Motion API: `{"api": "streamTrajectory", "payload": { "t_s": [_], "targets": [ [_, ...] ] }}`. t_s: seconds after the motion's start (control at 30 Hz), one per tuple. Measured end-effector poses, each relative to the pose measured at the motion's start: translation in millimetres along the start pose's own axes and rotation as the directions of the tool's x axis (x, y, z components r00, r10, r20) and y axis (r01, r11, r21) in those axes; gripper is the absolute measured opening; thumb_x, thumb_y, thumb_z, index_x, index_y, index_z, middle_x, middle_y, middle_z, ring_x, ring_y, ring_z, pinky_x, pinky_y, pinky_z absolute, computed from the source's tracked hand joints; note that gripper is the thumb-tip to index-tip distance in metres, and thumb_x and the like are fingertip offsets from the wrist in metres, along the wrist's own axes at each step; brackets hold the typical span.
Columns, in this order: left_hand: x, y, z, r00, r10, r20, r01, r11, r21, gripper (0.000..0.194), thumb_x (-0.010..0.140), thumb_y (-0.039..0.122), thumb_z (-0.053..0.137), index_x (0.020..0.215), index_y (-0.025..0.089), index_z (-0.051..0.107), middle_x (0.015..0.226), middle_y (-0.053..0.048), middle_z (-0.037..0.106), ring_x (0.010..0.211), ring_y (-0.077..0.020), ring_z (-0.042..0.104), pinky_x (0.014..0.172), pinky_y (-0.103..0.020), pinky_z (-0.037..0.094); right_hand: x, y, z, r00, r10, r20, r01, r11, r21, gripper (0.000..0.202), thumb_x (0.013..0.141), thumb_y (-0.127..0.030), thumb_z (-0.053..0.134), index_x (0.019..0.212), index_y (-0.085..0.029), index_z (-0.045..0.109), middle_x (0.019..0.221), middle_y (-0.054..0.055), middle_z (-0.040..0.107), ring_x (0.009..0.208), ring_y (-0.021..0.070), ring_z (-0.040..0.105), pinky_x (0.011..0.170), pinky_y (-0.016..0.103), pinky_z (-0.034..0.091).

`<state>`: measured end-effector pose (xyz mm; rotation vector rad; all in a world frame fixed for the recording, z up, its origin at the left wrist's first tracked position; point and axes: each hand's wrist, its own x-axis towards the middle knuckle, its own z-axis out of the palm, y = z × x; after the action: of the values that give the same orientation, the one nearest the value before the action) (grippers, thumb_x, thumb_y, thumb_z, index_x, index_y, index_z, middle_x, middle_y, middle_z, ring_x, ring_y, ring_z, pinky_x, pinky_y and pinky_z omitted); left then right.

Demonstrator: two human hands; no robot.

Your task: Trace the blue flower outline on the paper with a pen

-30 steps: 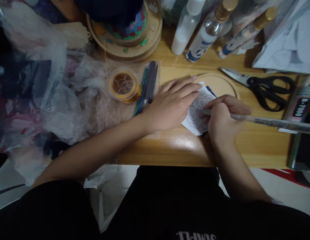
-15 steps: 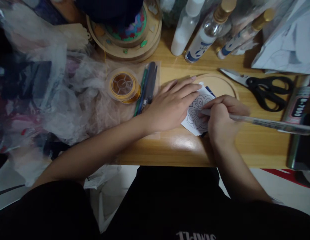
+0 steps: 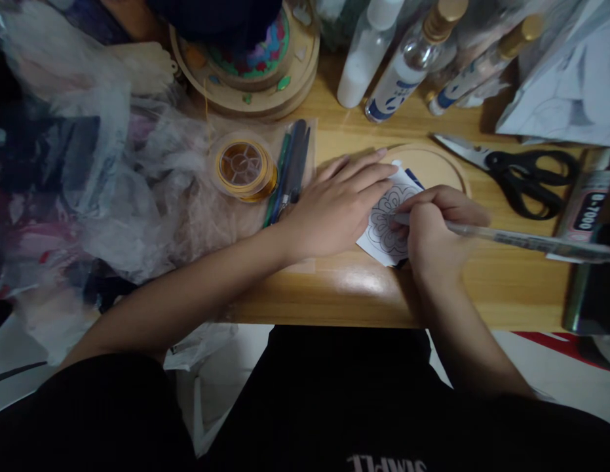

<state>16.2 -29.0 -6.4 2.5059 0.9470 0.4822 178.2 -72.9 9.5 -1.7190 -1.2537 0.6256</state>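
Observation:
My right hand (image 3: 439, 233) is closed round a slim clear-barrelled pen (image 3: 511, 237), whose tip rests on a small piece of white paper (image 3: 378, 237). The paper carries a flower drawn in black outline. Fingers stretched out, my left hand (image 3: 341, 206) lies flat, its fingertips on the paper's upper left edge. A dark blue piece (image 3: 413, 177) peeks out from under the paper; most of it is hidden. Beneath these lies a round pale wooden disc (image 3: 445, 172), partly covered.
Black-handled scissors (image 3: 518, 174) and a B-7000 tube (image 3: 586, 203) lie to the right. Several bottles (image 3: 396, 78) stand at the back. On the left are a yellow thread spool (image 3: 243, 167), pens (image 3: 291, 164) and crumpled plastic bags (image 3: 137, 177). A round wooden stand (image 3: 305, 85) is behind.
Both hands stay almost where they were. The pen and right hand have shifted only very slightly over the flower drawing.

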Motion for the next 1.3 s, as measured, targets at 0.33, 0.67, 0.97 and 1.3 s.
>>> {"api": "streamTrajectory", "payload": {
  "t_s": [0.33,0.67,0.97,1.3],
  "targets": [
    [-0.6,-0.4,1.1,1.0,0.006,-0.022,-0.006,1.0,-0.005,0.045,0.093,0.008,0.043,0.135,0.018,0.058,0.153,-0.007,0.056,0.153,-0.0248,0.039,0.124,-0.046,0.033,1.0,-3.1,1.9,0.998,0.052,-0.024,-0.051,0.997,0.053,0.02,0.065,-0.017,0.048,0.057,-0.02,0.066,0.047,-0.004,0.059,0.042,0.0098,0.051,0.042,0.023,0.039],
    [-0.5,-0.1,1.3,1.0,0.01,-0.012,-0.01,1.0,0.009,0.045,0.094,0.008,0.044,0.136,0.016,0.058,0.154,-0.009,0.055,0.153,-0.0247,0.038,0.125,-0.046,0.032,-3.2,-4.9,1.6,0.995,0.064,-0.075,-0.053,0.989,0.136,0.019,0.065,-0.02,0.05,0.06,-0.02,0.068,0.049,-0.004,0.061,0.041,0.0111,0.054,0.041,0.024,0.042],
    [0.4,0.5,0.3,1.0,-0.008,-0.007,0.008,1.0,-0.008,0.045,0.093,0.007,0.044,0.134,0.018,0.06,0.154,-0.007,0.055,0.153,-0.0244,0.039,0.125,-0.047,0.033,-3.2,-1.8,1.0,0.999,-0.002,-0.034,0.002,1.0,0.006,0.019,0.067,-0.02,0.049,0.057,-0.02,0.066,0.051,-0.003,0.063,0.049,0.0134,0.058,0.051,0.028,0.045],
    [0.4,-0.3,1.0,1.0,0.001,-0.017,-0.001,1.0,-0.005,0.046,0.093,0.007,0.045,0.134,0.019,0.06,0.156,-0.005,0.054,0.153,-0.0244,0.039,0.126,-0.047,0.033,-2.5,-3.7,0.5,1.0,0.004,-0.005,-0.004,1.0,0.005,0.019,0.067,-0.021,0.049,0.056,-0.02,0.064,0.051,-0.002,0.063,0.05,0.0125,0.057,0.051,0.027,0.044]
  ]
}}
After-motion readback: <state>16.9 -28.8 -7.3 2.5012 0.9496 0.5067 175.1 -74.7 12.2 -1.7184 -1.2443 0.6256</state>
